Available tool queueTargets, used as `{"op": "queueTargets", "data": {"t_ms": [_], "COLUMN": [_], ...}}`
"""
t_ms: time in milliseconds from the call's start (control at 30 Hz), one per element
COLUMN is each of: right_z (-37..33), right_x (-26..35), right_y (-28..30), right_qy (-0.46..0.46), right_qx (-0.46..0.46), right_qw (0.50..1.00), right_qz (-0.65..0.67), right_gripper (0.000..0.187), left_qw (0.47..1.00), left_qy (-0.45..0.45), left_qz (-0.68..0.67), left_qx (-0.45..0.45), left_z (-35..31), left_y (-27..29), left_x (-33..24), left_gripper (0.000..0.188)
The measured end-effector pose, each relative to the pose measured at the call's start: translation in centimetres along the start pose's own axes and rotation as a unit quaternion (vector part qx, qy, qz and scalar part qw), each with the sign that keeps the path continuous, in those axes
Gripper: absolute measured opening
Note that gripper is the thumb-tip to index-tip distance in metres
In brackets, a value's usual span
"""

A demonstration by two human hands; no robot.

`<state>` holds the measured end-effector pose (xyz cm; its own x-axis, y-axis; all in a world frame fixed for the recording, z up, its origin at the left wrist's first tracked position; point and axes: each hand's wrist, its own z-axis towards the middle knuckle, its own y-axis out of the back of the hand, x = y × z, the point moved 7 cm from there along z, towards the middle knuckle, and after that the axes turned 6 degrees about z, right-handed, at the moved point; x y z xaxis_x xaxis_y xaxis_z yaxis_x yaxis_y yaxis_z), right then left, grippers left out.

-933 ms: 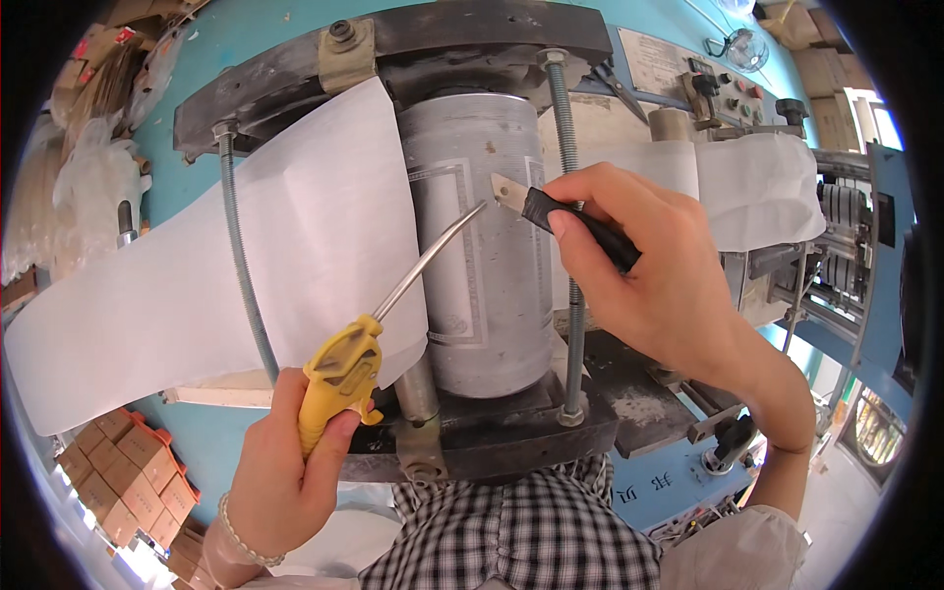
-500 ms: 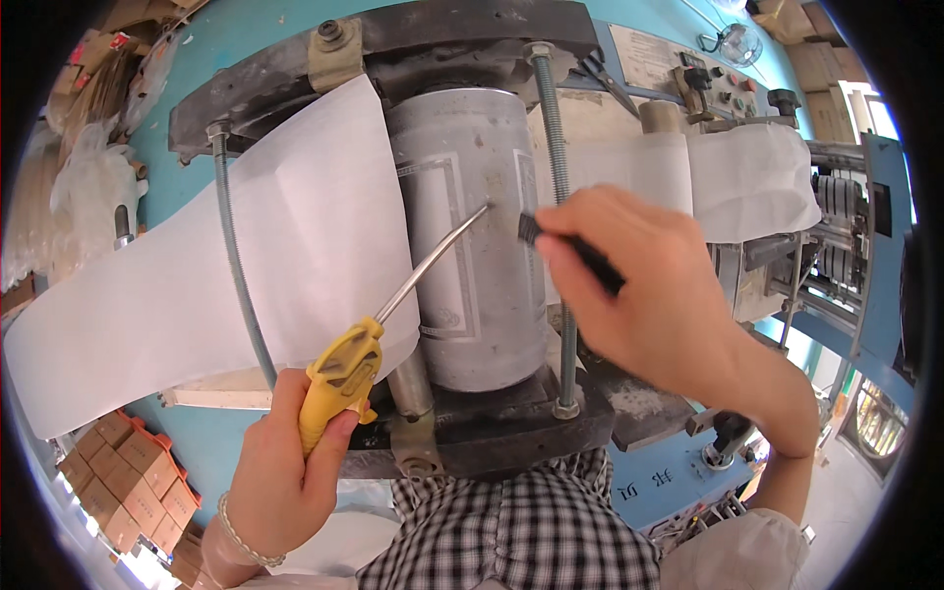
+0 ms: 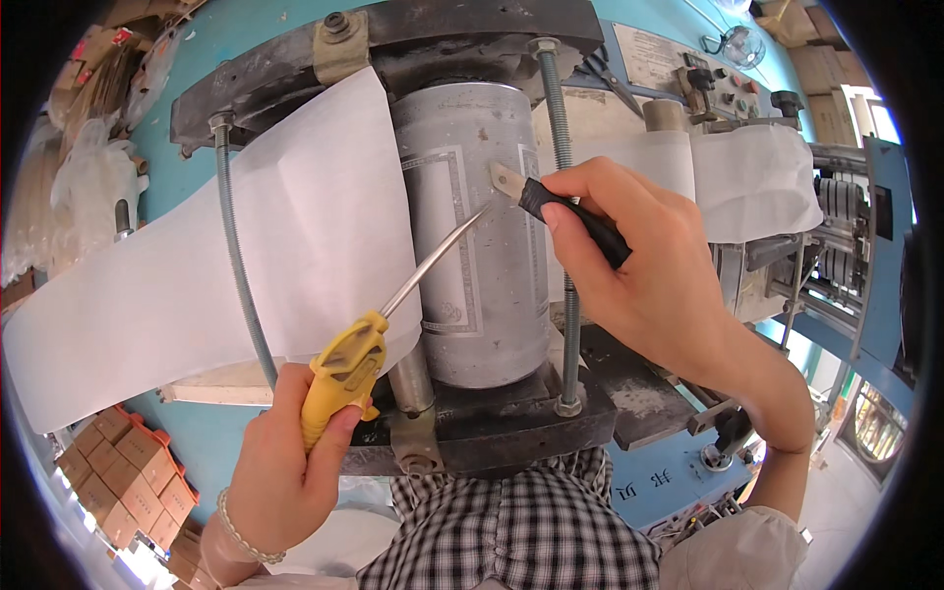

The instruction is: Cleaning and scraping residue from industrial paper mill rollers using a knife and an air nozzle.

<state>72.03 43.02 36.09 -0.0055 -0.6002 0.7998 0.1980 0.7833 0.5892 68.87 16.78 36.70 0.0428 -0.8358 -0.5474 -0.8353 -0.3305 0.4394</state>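
Note:
My left hand grips a yellow pistol-grip soldering iron, its long metal tip slanting up to the grey cylinder. In my right hand is a black-handled scraper with a short flat blade. The blade lies over the cylinder's surface, just above the iron's tip; I cannot tell whether either one touches. The grey metal cylinder bears pale framed rectangles and small specks, and stands lengthwise away from me in a dark metal frame. White sheet material runs along its left side.
Threaded rods stand either side of the cylinder. More white web runs to rollers on the right. A control panel and pliers lie at the back right. Cartons are stacked lower left.
My right hand has turned and shifted slightly up, bringing the scraper's blade into sight over the cylinder. My left hand and the soldering iron have barely moved.

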Motion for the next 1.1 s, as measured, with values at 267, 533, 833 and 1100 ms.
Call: {"op": "queueTargets", "data": {"t_ms": [267, 533, 833, 1100], "right_z": [-0.2, -0.3, -0.7, -0.1], "right_x": [0.1, 1.4, 0.6, 1.1], "right_y": [0.1, -0.2, 0.7, 0.0], "right_qy": [-0.001, 0.021, -0.011, 0.000], "right_qx": [-0.004, 0.010, 0.011, 0.038], "right_qw": [1.000, 0.994, 1.000, 0.996], "right_qz": [-0.001, -0.109, -0.022, -0.079], "right_gripper": [0.013, 0.013, 0.013, 0.012], "left_qw": [1.000, 0.999, 1.000, 1.000], "left_qy": [-0.023, -0.017, 0.005, -0.006], "left_qz": [-0.005, -0.023, -0.022, -0.011], "left_qx": [-0.013, -0.015, -0.013, -0.025], "left_z": [0.2, 0.4, 0.3, -0.1], "left_y": [-0.1, -0.1, -0.3, -0.3], "left_x": [-0.6, -0.3, -0.3, -0.5], "left_gripper": [0.020, 0.018, 0.018, 0.018]}}
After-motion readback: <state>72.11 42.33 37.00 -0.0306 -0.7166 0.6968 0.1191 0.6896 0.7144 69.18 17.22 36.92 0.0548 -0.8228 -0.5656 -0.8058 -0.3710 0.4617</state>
